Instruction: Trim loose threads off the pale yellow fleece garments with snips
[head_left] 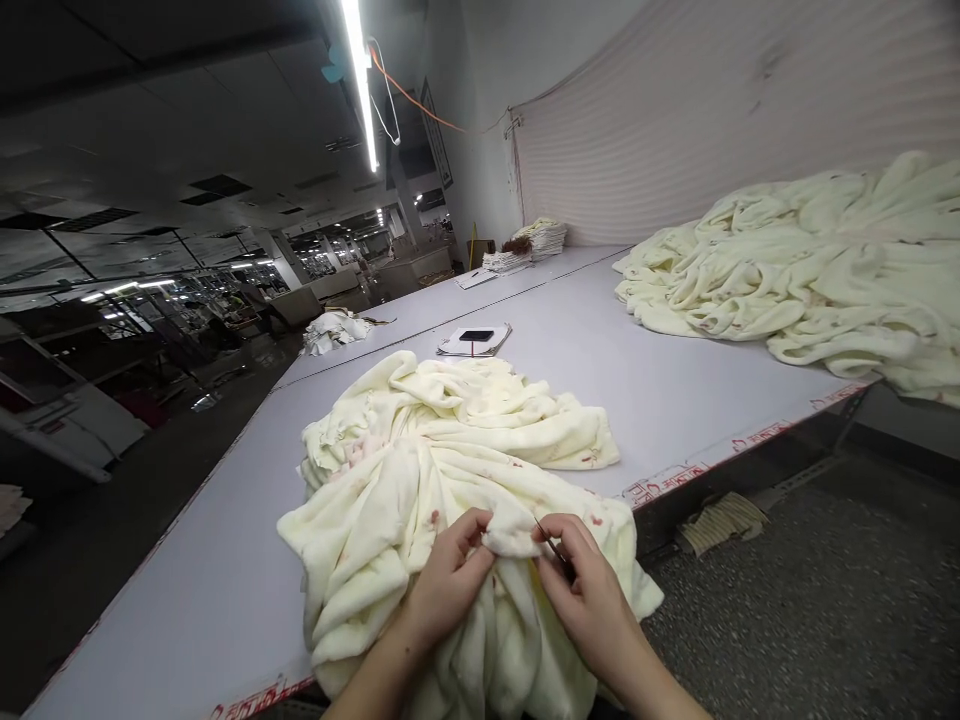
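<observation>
L hand [454,565] has thumb & fingertips pinched shut on a bunched fold of the cream cloth [375,500], grip closed w/ no gap beyond the fabric's thickness. R hand [581,580] is just beside it, fingers curled round a dark slim tool [553,545], type unclear, w/ fingertips at the same fold; tool's tip is up against the fabric. Cloth has small reddish marks, lies heaped on the near end of the bench [585,390] & hangs over its front edge. Beyond the heap, a dark phone [477,336] sits on white papers [452,348]. Bigger cream pile [825,260] on R side of pic, well apart, in front of a striped sheet [675,150]. White bundle [335,330] near bench's L edge; folded stack [547,238] at far end. Tube light [360,90] overhead.
</observation>
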